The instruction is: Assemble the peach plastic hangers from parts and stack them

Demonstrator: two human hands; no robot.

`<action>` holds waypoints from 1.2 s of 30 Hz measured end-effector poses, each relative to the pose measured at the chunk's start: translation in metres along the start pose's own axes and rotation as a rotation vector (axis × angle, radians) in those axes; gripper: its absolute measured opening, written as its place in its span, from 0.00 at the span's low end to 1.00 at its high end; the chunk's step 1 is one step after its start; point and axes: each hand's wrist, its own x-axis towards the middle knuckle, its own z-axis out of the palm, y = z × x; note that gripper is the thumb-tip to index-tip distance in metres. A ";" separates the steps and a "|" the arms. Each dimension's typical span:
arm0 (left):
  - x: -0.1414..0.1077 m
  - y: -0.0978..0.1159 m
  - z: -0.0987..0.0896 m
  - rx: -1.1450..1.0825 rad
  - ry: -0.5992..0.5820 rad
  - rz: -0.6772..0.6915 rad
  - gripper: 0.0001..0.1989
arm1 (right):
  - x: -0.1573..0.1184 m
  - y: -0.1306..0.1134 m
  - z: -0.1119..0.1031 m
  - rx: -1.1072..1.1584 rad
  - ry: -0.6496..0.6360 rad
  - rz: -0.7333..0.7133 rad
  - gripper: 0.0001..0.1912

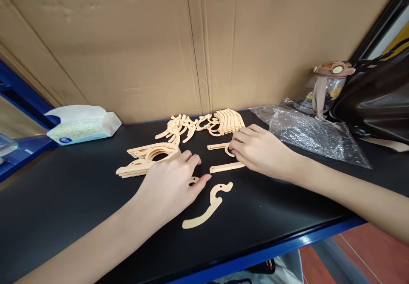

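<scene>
My left hand [174, 175] is over the right end of a stack of beige hanger-shaped pieces [134, 168], fingers curled and thumb held apart; a small part of a beige piece with a hole shows beside the thumb. My right hand [255, 149] has its fingertips bent down at a beige piece with a curved end [217, 146]; a straight beige arm [225, 167] runs under its palm side. Nearer the front lies a curved beige piece with a hook [204, 215]. Behind are a loose pile of hooked pieces [175, 128] and a neat row of arms [229, 121].
A tissue pack [83, 124] stands at the back left. At the right lie a clear plastic bag [306, 130], a bottle with a strap [332, 81] and a dark bag [377, 100]. Cardboard [143, 49] rises behind the black table [64, 215].
</scene>
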 end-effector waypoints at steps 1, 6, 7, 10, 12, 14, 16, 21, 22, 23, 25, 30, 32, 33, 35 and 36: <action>0.000 0.001 -0.001 0.000 -0.015 -0.004 0.13 | 0.000 -0.003 -0.002 0.051 0.013 -0.018 0.12; 0.001 0.005 -0.002 0.054 -0.099 0.099 0.08 | -0.002 -0.010 -0.001 0.259 -0.018 -0.169 0.11; 0.001 0.006 -0.002 0.065 -0.115 0.116 0.08 | -0.002 -0.010 0.000 0.283 -0.024 -0.177 0.11; 0.003 0.007 -0.002 0.074 -0.154 0.114 0.09 | -0.001 -0.010 0.002 0.315 -0.040 -0.172 0.11; 0.003 0.009 -0.003 0.061 -0.167 0.111 0.10 | 0.000 -0.011 0.002 0.308 -0.042 -0.166 0.11; 0.003 0.010 -0.004 0.042 -0.171 0.114 0.11 | 0.000 -0.012 0.002 0.294 -0.030 -0.161 0.09; 0.003 0.009 -0.004 0.014 -0.162 0.118 0.11 | 0.000 -0.013 0.003 0.282 -0.011 -0.163 0.09; 0.001 0.006 0.000 -0.113 -0.091 0.082 0.11 | -0.001 -0.014 0.007 0.284 0.007 -0.173 0.07; 0.000 0.005 0.002 -0.153 -0.062 0.064 0.11 | -0.001 -0.014 0.007 0.288 0.010 -0.166 0.07; -0.001 0.005 0.003 -0.198 -0.030 0.044 0.12 | -0.001 -0.014 0.007 0.293 0.010 -0.156 0.06; -0.002 0.006 0.004 -0.295 0.018 0.000 0.13 | 0.000 -0.015 0.007 0.296 0.003 -0.130 0.06; -0.003 0.007 0.003 -0.538 0.033 -0.069 0.08 | 0.000 -0.016 0.006 0.278 -0.020 -0.088 0.04; -0.001 0.006 0.000 -0.565 0.030 -0.071 0.08 | 0.000 -0.017 0.005 0.274 -0.024 -0.084 0.04; 0.000 0.005 -0.002 -0.561 0.018 -0.067 0.08 | 0.000 -0.017 0.005 0.274 -0.025 -0.082 0.04; 0.001 0.004 -0.008 -0.533 -0.062 -0.043 0.11 | 0.000 -0.016 0.005 0.272 -0.035 -0.076 0.04; 0.001 0.003 -0.011 -0.512 -0.131 -0.018 0.14 | 0.000 -0.016 0.005 0.271 -0.043 -0.073 0.04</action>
